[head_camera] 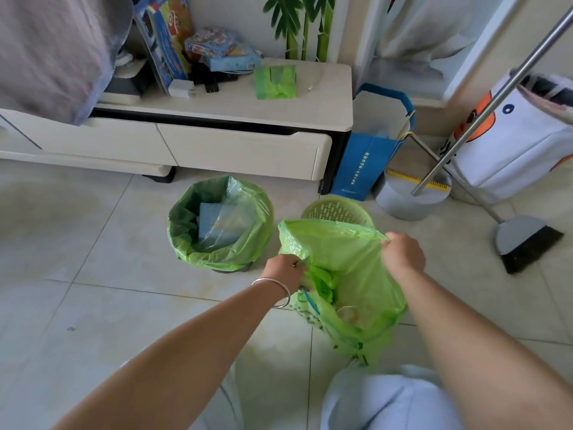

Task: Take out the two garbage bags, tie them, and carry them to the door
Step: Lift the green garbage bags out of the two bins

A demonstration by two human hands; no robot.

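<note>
Green plastic bag [344, 268] held up off the floor, out of the green basket [338, 209] and just in front of it. Left hand [283, 270] closed tight on the bag's left rim, fingers curled around a bunch of plastic. Silver bangle [274, 291] on that wrist. Right hand [403, 252] pinched shut on the right rim, pulling the top edge flat and wide. Bag mouth open between both hands, with crumpled green stuff and some trash inside. Bottom of the bag hanging low, near pale blue knees [381, 398].

Second bag [217, 225], also green, left of the basket and close to it. Still sitting in its bin, rim folded over the edge, not tied. Blue paper and clear plastic inside.

Low white cabinet [242, 144] behind the basket, against the wall. Small pack of green bags [274, 80] on top of it, with boxes and books [198, 51] farther left. Blue paper bag [369, 156] standing behind the basket to the right, touching the cabinet's end. Grey tub [406, 200] right of the basket. Broom [524, 240] farther right, its head on the tiles, a long metal pole [496, 97] leaning up above it. White cloth bag [521, 135] with an orange patch far right of the basket. Pale floor tiles [93, 259] everywhere, a bit stained.
</note>
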